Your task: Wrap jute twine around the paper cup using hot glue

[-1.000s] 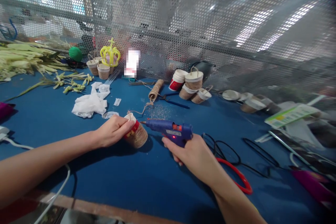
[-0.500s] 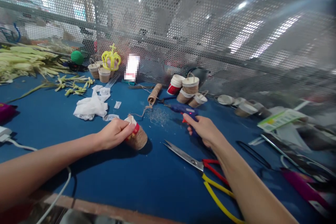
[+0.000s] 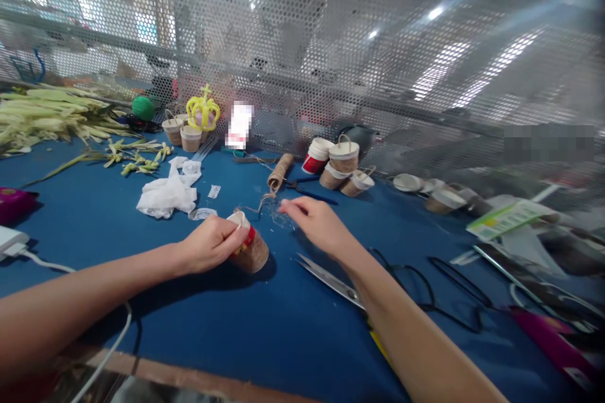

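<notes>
My left hand (image 3: 215, 244) grips a paper cup (image 3: 255, 255) by its rim. The cup is tilted, with a red printed band and twine wound round its lower part. A loose strand of twine (image 3: 258, 206) runs from the cup towards a twine spool (image 3: 280, 171) lying behind it. My right hand (image 3: 317, 221) is closed in a pinch beside that strand, over wispy clear glue threads (image 3: 281, 220). Whatever is between its fingertips is too small to make out. Scissors (image 3: 331, 278) lie under my right forearm, their handles mostly covered. The glue gun is out of sight.
Blue-handled pliers (image 3: 312, 194) lie past my right hand, before several twine-wrapped cups (image 3: 343, 157). Crumpled white material (image 3: 167, 192) and pale husks (image 3: 51, 113) are on the left. A black cord (image 3: 425, 302) loops at right. A perforated metal screen (image 3: 283, 44) stands behind.
My right hand has let go of the blue glue gun and moved left to the twine, fingers now pinched. The left hand still holds the cup in about the same place.
</notes>
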Demonstrator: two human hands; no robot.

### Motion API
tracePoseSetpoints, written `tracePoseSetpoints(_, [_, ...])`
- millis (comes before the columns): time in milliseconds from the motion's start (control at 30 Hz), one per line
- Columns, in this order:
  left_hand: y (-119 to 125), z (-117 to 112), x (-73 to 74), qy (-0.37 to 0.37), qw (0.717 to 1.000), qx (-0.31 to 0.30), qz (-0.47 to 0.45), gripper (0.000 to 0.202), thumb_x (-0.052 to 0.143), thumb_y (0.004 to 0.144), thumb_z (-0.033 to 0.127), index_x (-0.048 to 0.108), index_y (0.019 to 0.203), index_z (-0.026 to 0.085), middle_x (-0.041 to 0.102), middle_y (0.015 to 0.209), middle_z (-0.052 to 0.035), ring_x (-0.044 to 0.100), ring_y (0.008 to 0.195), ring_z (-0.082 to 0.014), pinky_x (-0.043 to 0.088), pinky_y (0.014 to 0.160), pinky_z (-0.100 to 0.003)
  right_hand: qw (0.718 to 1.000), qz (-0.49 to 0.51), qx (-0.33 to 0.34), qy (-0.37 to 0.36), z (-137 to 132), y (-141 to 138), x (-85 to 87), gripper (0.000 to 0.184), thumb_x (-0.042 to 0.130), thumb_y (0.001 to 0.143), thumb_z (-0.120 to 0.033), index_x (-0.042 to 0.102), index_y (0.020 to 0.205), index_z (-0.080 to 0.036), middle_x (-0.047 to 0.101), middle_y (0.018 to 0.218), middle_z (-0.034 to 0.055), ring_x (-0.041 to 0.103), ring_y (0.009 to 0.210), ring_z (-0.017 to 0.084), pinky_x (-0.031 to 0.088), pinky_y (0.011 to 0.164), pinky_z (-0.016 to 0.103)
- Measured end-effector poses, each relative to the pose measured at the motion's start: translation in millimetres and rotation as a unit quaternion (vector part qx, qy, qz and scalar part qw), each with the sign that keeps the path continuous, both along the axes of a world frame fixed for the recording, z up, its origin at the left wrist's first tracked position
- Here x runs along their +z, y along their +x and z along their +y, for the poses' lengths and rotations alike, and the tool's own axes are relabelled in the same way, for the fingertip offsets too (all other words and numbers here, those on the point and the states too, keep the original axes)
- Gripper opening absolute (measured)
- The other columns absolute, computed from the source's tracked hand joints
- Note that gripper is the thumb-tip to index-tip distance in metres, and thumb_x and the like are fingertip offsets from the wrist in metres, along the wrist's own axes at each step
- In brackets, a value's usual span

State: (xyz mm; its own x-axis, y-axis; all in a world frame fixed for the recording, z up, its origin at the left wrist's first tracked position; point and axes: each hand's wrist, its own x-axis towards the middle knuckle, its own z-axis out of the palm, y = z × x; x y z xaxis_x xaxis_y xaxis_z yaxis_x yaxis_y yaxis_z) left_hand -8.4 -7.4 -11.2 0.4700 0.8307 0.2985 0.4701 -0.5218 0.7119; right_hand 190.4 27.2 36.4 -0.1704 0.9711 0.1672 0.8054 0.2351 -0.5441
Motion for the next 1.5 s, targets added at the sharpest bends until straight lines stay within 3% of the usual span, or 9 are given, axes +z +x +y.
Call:
tracePoseSetpoints(100, [1, -3, 1.7, 0.120, 0.992, -0.036, 0.035, 0.037, 0.029, 0.085, 0.022, 0.048, 0.054, 0.014, 0.048, 0.049, 0.0003, 0.042, 0.045, -0.0084, 0.033, 0.047, -0.020, 0.987, 0.054, 0.142, -0.056, -15, -33, 7.3, 0.042, 0.035, 0.083, -0.048, 0.057, 0.064, -0.017, 0.058, 0.061, 0.0020, 0.051, 0.057, 0.012, 0.035, 0.053, 0.024])
tracePoseSetpoints(233, [2, -7, 3.2, 0.255, 0.960, -0.076, 0.083, 0.035, 0.031, 0.085, 0.018, 0.054, 0.059, 0.013, 0.057, 0.056, -0.0041, 0.049, 0.052, -0.0113, 0.038, 0.053, -0.022, 0.992, -0.033, 0.111, -0.055, -27, -52, 18.1, 0.036, 0.052, 0.072, -0.049, 0.047, 0.055, -0.018, 0.049, 0.049, -0.0020, 0.040, 0.046, 0.010, 0.026, 0.044, 0.023])
tracePoseSetpoints(367, [4, -8, 2.9, 0.306, 0.940, -0.070, 0.131, 0.035, 0.032, 0.084, 0.019, 0.056, 0.059, 0.013, 0.057, 0.054, -0.0053, 0.050, 0.053, -0.0138, 0.039, 0.056, -0.026, 0.989, -0.043, 0.106, -0.091, -30, -51, 22.5, 0.025, 0.055, 0.070, -0.028, 0.045, 0.050, -0.017, 0.044, 0.046, -0.0038, 0.035, 0.044, 0.008, 0.024, 0.044, 0.023])
tracePoseSetpoints(467, [4, -9, 5.7, 0.244, 0.960, -0.079, 0.111, 0.036, 0.031, 0.085, 0.021, 0.057, 0.062, 0.012, 0.057, 0.058, -0.0058, 0.050, 0.056, -0.0137, 0.039, 0.057, -0.026, 0.986, 0.065, 0.109, -0.106, -31, -44, 19.6, 0.021, 0.053, 0.073, -0.025, 0.048, 0.054, -0.016, 0.044, 0.051, -0.0039, 0.036, 0.048, 0.008, 0.027, 0.046, 0.021])
tracePoseSetpoints(600, [2, -12, 14.2, -0.024, 0.998, -0.057, -0.007, 0.043, 0.028, 0.088, 0.032, 0.052, 0.058, 0.012, 0.048, 0.051, 0.0004, 0.041, 0.046, -0.0076, 0.033, 0.046, -0.019, 0.951, 0.257, 0.107, -0.138, -37, -31, 15.5, 0.025, 0.055, 0.074, -0.037, 0.049, 0.062, -0.016, 0.043, 0.052, -0.0055, 0.035, 0.046, 0.006, 0.028, 0.044, 0.020])
tracePoseSetpoints(667, [1, -13, 17.6, -0.146, 0.986, -0.028, -0.077, 0.048, 0.030, 0.086, 0.041, 0.047, 0.053, 0.012, 0.039, 0.046, 0.0039, 0.032, 0.043, -0.0056, 0.026, 0.041, -0.017, 0.925, 0.329, 0.112, -0.152, -42, -26, 14.9, 0.024, 0.060, 0.071, -0.038, 0.050, 0.063, -0.016, 0.045, 0.053, -0.0056, 0.037, 0.045, 0.006, 0.030, 0.044, 0.020])
tracePoseSetpoints(800, [3, -12, 18.5, -0.252, 0.955, -0.029, -0.155, 0.046, 0.035, 0.083, 0.045, 0.050, 0.056, 0.011, 0.035, 0.048, 0.0053, 0.025, 0.044, -0.0046, 0.021, 0.040, -0.017, 0.910, 0.383, 0.102, -0.123, -48, -21, 13.2, 0.022, 0.064, 0.068, -0.035, 0.054, 0.066, -0.016, 0.053, 0.056, -0.0035, 0.042, 0.048, 0.006, 0.034, 0.047, 0.020])
tracePoseSetpoints(1033, [4, -15, 14.6, -0.267, 0.949, -0.039, -0.165, 0.047, 0.038, 0.081, 0.048, 0.050, 0.056, 0.010, 0.035, 0.049, 0.0049, 0.025, 0.046, -0.0051, 0.020, 0.041, -0.018, 0.944, 0.322, 0.059, -0.041, -49, -22, 3.6, 0.022, 0.059, 0.072, -0.038, 0.055, 0.066, -0.017, 0.053, 0.056, -0.0023, 0.044, 0.050, 0.008, 0.038, 0.049, 0.022])
tracePoseSetpoints(1500, [6, -20, 18.7, -0.261, 0.948, -0.038, -0.179, 0.047, 0.037, 0.080, 0.048, 0.046, 0.053, 0.011, 0.034, 0.048, 0.0046, 0.024, 0.045, -0.0050, 0.019, 0.041, -0.018, 0.967, 0.248, 0.027, -0.043, -48, -21, -4.2, 0.024, 0.055, 0.075, -0.037, 0.054, 0.066, -0.016, 0.054, 0.060, -0.0006, 0.046, 0.055, 0.010, 0.038, 0.053, 0.022])
